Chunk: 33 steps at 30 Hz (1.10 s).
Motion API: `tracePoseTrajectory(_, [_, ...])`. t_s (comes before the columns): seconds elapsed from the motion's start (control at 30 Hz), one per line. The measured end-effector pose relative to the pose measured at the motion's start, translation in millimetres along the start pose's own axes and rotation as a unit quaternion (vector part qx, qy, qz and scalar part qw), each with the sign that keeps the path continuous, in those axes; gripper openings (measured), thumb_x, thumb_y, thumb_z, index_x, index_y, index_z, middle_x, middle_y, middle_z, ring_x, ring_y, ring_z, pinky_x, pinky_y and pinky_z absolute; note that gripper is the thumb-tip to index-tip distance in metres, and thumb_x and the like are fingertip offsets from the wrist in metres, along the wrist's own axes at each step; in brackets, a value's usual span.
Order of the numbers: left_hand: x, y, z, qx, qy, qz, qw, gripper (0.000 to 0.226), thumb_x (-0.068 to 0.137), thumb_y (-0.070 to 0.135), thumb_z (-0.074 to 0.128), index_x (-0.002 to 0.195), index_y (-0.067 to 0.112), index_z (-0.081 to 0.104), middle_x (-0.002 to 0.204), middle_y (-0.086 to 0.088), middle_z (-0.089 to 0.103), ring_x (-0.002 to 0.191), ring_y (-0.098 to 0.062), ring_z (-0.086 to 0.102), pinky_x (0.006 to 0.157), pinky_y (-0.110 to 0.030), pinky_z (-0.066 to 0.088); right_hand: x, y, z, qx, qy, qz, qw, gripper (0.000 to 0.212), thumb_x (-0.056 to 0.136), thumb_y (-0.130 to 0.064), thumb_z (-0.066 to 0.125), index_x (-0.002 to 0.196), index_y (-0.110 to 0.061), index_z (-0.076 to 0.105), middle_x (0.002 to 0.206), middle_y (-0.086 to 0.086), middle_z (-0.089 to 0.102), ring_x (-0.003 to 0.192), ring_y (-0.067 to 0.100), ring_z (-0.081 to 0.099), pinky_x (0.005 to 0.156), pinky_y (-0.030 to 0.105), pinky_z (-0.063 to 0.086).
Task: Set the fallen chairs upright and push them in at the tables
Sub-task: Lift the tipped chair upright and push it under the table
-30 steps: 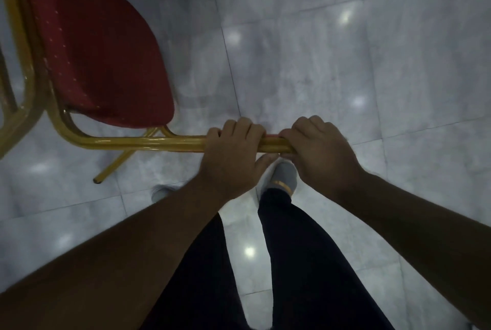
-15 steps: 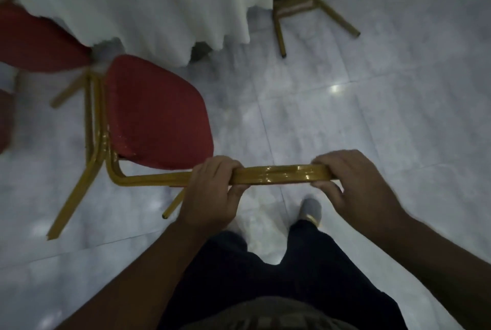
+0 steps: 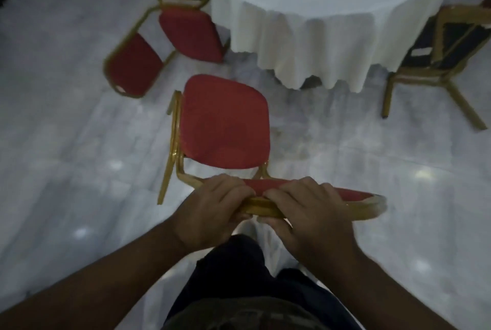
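Marble floor (image 3: 79, 143), draped bench (image 3: 318, 10) far; left hand (image 3: 212, 212) and right hand (image 3: 305, 212), fingers wrapped, grip the red chair (image 3: 225, 122) backrest.

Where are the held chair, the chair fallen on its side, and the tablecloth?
held chair (image 3: 225, 122), head view, red seat.
fallen chair (image 3: 191, 32), head view, red seat.
tablecloth (image 3: 305, 45), head view, hanging folds.
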State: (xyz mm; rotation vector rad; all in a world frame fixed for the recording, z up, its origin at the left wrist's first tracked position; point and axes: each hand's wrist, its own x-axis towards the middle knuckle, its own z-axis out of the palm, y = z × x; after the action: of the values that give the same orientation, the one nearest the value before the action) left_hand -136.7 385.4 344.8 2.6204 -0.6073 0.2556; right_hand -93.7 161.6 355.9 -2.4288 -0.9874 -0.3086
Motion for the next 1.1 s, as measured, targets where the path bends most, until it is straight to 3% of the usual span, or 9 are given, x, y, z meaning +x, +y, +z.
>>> tracePoseTrajectory(0.23, [-70.0,-19.4,-53.7,0.015,0.035,-0.140,0.989,0.028,0.090,0.026,0.057,0.114,0.011,0.056,0.108,-0.008,0.065,0.100,-0.018,0.057,0.087,-0.034,0.053,29.0,-50.6,3.7,0.042,-0.141,-0.015,0.989,0.040,0.093,-0.054,0.054,0.125,-0.031,0.060,0.112,-0.008,0.065,0.094,0.016,0.061,0.076,0.035,0.051])
tracePoseTrajectory(0.33, [-85.2,-10.4,-71.7,0.042,0.048,-0.187,0.980,0.033,0.087,0.033,0.063,0.109,0.009,0.064,0.108,-0.003,0.065,0.100,-0.019,0.060,0.086,-0.037,0.051,26.6,-45.4,3.7,0.058,-0.174,0.009,0.983,0.040,0.092,-0.061,0.052,0.122,-0.035,0.059,0.110,-0.013,0.063,0.092,0.011,0.058,0.074,0.034,0.050])
tracePoseTrajectory(0.43, [-82.9,1.0,-80.8,0.104,0.034,-0.189,0.976,0.042,0.089,0.058,0.059,0.107,0.020,0.067,0.106,0.006,0.067,0.098,-0.015,0.059,0.089,-0.036,0.045,33.3,-56.2,17.4,0.078,-0.199,-0.013,0.977,0.034,0.094,-0.059,0.049,0.116,-0.035,0.059,0.105,-0.016,0.062,0.090,0.008,0.055,0.073,0.029,0.048])
tracePoseTrajectory(0.6, [-80.4,-9.0,-90.1,0.148,0.017,-0.160,0.976,0.048,0.087,0.072,0.055,0.101,0.028,0.064,0.098,0.009,0.067,0.088,-0.011,0.057,0.079,-0.030,0.042,51.7,-77.3,31.4,0.149,-0.250,-0.058,0.955,0.043,0.095,-0.048,0.054,0.137,-0.038,0.049,0.121,-0.024,0.055,0.106,-0.005,0.047,0.088,0.016,0.040])
tracePoseTrajectory(0.7, [-94.5,-26.7,-93.8,0.172,0.035,-0.150,0.973,0.045,0.088,0.069,0.057,0.091,0.024,0.062,0.089,0.006,0.065,0.079,-0.015,0.059,0.073,-0.026,0.036,54.1,-84.4,43.3,0.132,-0.249,-0.060,0.958,0.037,0.097,-0.050,0.049,0.130,-0.035,0.056,0.122,-0.017,0.060,0.109,0.005,0.053,0.089,0.024,0.046])
tracePoseTrajectory(0.87, [-111.0,-64.1,-97.4,0.158,0.093,-0.136,0.974,0.048,0.083,0.067,0.068,0.082,0.018,0.070,0.081,0.003,0.069,0.072,-0.018,0.065,0.064,-0.033,0.053,71.4,-100.1,68.6,0.089,-0.208,-0.053,0.973,0.034,0.095,-0.055,0.050,0.111,-0.028,0.062,0.105,-0.011,0.061,0.094,0.008,0.050,0.080,0.020,0.037])
tracePoseTrajectory(0.97, [-105.4,-82.6,-93.4,0.165,0.117,-0.153,0.967,0.051,0.083,0.068,0.068,0.080,0.018,0.069,0.078,0.004,0.068,0.067,-0.017,0.062,0.062,-0.025,0.046,90.0,-99.2,74.8,0.079,-0.189,0.009,0.979,0.045,0.092,-0.068,0.043,0.103,-0.028,0.057,0.099,-0.011,0.056,0.090,0.009,0.047,0.074,0.026,0.041])
tracePoseTrajectory(1.03, [-94.8,-94.8,-87.6,0.163,0.130,-0.170,0.963,0.050,0.084,0.068,0.066,0.080,0.018,0.069,0.076,0.004,0.066,0.065,-0.016,0.060,0.062,-0.023,0.040,103.9,-94.9,77.6,0.063,-0.178,0.022,0.982,0.045,0.091,-0.069,0.041,0.101,-0.027,0.055,0.098,-0.011,0.055,0.089,0.011,0.048,0.074,0.028,0.043])
tracePoseTrajectory(1.1, [-82.7,-104.3,-80.9,0.151,0.140,-0.177,0.962,0.050,0.085,0.069,0.063,0.082,0.019,0.070,0.077,0.004,0.067,0.066,-0.016,0.061,0.060,-0.025,0.044,114.7,-88.5,78.7,0.040,-0.167,0.025,0.985,0.044,0.092,-0.067,0.041,0.100,-0.027,0.055,0.098,-0.011,0.055,0.088,0.012,0.048,0.074,0.027,0.041])
